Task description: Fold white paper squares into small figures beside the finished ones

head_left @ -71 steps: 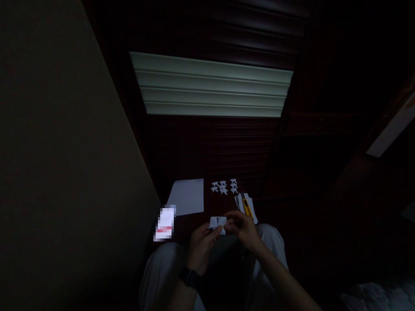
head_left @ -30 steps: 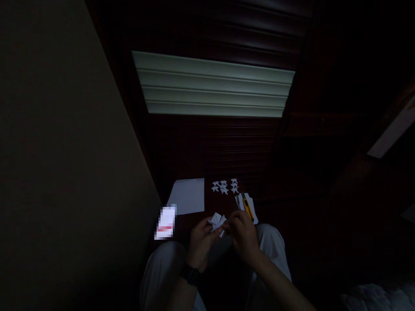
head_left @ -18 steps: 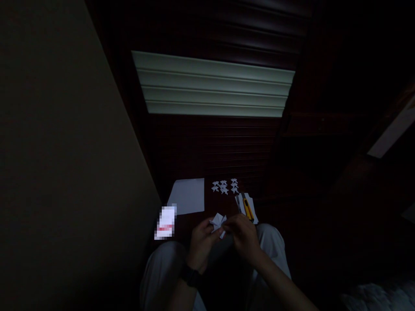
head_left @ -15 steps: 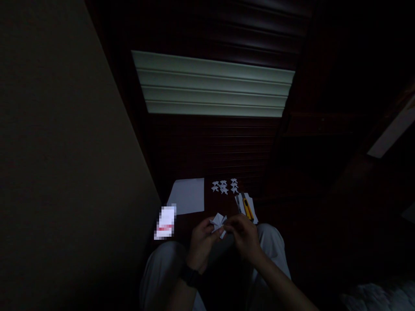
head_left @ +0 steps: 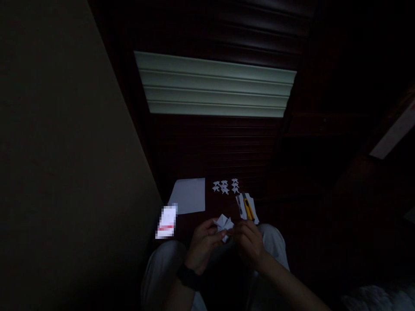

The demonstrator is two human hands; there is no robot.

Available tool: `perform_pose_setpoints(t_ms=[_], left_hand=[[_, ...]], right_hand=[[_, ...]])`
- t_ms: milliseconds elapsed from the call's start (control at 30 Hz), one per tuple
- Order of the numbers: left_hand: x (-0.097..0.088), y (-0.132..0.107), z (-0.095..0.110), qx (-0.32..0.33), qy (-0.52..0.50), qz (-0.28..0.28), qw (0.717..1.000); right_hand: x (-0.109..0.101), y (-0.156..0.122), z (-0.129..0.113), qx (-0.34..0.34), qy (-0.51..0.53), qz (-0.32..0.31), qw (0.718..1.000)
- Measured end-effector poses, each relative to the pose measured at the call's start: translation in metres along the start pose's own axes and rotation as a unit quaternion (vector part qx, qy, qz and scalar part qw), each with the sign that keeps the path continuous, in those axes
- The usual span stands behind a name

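Between my two hands is a small piece of folded white paper (head_left: 223,222), creased into points that spread from its middle. My left hand (head_left: 202,242) pinches it from the left, thumb on the near side. My right hand (head_left: 249,242) has its fingertips closed on the paper's right edge. Beyond it, several small folded paper figures (head_left: 224,186) lie in groups on the dark tabletop (head_left: 189,220). Close past my right hand, a yellow utility knife (head_left: 248,209) rests on a stack of white paper (head_left: 254,211), with a thin dark tool (head_left: 239,204) beside it.
A flat white sheet (head_left: 188,195) lies at the table's left, with a bright pixelated rectangle (head_left: 166,221) in front of it. A wall (head_left: 81,151) borders the left side. Dark slatted panels (head_left: 210,142) with a pale band (head_left: 217,86) stand behind. My knees flank the near edge.
The folded paper has shifted slightly right and turned, showing its creased face more openly. My right hand has moved a little right and down, its fingers still at the paper.
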State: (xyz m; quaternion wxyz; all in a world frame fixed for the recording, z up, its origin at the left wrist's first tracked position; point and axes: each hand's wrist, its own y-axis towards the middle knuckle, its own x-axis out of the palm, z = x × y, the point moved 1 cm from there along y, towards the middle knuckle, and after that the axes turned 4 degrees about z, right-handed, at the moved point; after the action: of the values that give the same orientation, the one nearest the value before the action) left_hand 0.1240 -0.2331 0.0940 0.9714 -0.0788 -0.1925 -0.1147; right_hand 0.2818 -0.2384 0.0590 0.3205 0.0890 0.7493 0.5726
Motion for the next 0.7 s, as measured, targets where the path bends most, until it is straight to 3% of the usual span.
perform_pose_setpoints(t_ms=[200,333,400,567,700], left_hand=[[0.002,-0.003,0.002,-0.012,-0.009,-0.019,1.0],[0.004,-0.005,0.001,-0.016,-0.009,-0.034,0.999],[0.005,-0.005,0.001,-0.007,-0.001,-0.031,0.999],[0.011,-0.003,-0.001,0.041,0.024,-0.006,0.999],[0.013,-0.003,0.0,0.056,0.035,0.01,0.998]], right_hand=[[-0.01,0.002,0.001,-0.04,0.014,-0.04,0.998],[-0.016,0.005,0.001,-0.025,0.053,-0.063,0.996],[-0.018,0.008,-0.001,0.023,0.092,-0.042,0.995],[-0.017,0.017,-0.014,0.242,0.109,0.032,0.964],[-0.011,0.018,-0.022,0.318,0.107,0.076,0.939]])
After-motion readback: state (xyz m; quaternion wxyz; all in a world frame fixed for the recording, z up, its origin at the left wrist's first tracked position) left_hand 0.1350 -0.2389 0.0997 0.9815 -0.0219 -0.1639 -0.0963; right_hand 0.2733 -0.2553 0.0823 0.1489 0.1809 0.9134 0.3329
